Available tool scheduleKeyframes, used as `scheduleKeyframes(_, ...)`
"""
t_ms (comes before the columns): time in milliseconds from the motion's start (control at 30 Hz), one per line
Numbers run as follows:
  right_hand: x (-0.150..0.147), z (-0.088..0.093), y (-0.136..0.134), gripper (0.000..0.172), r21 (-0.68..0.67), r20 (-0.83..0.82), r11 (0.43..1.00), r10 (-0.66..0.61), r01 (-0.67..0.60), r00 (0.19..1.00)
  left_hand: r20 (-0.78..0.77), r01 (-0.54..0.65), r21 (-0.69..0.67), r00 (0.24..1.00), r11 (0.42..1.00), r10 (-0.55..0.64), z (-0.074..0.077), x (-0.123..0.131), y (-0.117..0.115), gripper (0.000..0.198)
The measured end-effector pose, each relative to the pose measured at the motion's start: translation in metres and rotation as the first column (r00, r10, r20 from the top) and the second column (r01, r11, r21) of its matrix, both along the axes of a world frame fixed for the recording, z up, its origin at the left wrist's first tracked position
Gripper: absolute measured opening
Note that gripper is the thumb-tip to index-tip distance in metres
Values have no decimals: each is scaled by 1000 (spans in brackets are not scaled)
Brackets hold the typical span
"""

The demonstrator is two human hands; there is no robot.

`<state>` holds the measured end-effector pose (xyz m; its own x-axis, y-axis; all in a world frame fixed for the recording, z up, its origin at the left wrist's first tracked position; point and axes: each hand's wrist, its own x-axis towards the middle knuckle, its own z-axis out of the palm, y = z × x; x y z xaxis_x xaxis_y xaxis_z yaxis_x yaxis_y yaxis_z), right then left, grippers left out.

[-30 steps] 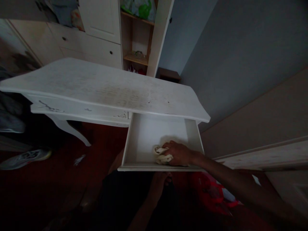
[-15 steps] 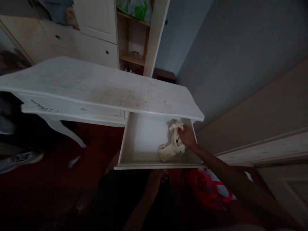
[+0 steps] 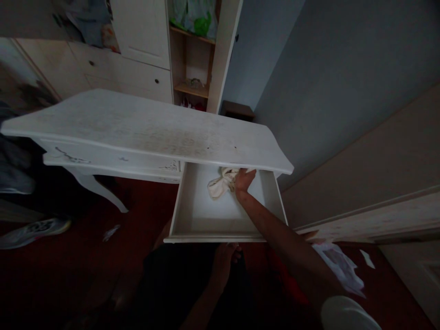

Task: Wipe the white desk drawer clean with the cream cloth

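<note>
My right hand [image 3: 244,180] reaches into the pulled-out drawer [image 3: 201,231], closed on a crumpled cream cloth [image 3: 220,185]. The cloth lies against the drawer's white bottom near the back, and part of it is hidden by my hand and the tabletop edge. My left hand [image 3: 222,262] is low in front of the drawer, just below its front panel. Its fingers are curled, with a small whitish bit by them too dark to name. The drawer belongs to a white table [image 3: 144,123] with a scuffed, stained top.
Behind the table stands a white cabinet [image 3: 144,50] with an open door and shelves holding plastic bags [image 3: 197,18]. A grey wall [image 3: 330,68] runs along the right. On the reddish floor are a shoe [image 3: 37,231] at left and a white plastic bag [image 3: 338,266] at right.
My right hand has moved the cloth left and toward the back of the drawer, wiping across its bottom. The left hand has stayed about where it was. The view has shifted slightly.
</note>
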<state>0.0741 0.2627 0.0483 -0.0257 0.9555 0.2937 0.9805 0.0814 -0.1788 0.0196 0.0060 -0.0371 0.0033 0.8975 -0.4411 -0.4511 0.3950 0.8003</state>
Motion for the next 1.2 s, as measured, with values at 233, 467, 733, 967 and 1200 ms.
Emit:
scheduleKeyframes(233,-80,-11,-2,42,144,-646,931,-168,335,745,-6,3,-26,1000,1000,-3,2,1,1,46)
scheduleKeyframes(467,-138,-7,-18,45,163,-727,977,25,136,686,-42,3,26,999,1000,-2,8,-3,-3,44)
scheduleKeyframes(733,-129,9,-38,33,9,-855,967,139,-254,499,-15,1,10,1000,1000,-1,12,-3,-2,48)
scheduleKeyframes(967,-111,10,-73,26,-205,-947,730,19,-651,320,-13,-31,4,999,1000,31,7,-1,-4,43)
scheduleKeyframes(1200,-75,17,-99,15,-306,-941,346,34,-887,338,-36,-10,4,999,1000,10,7,-2,-3,42)
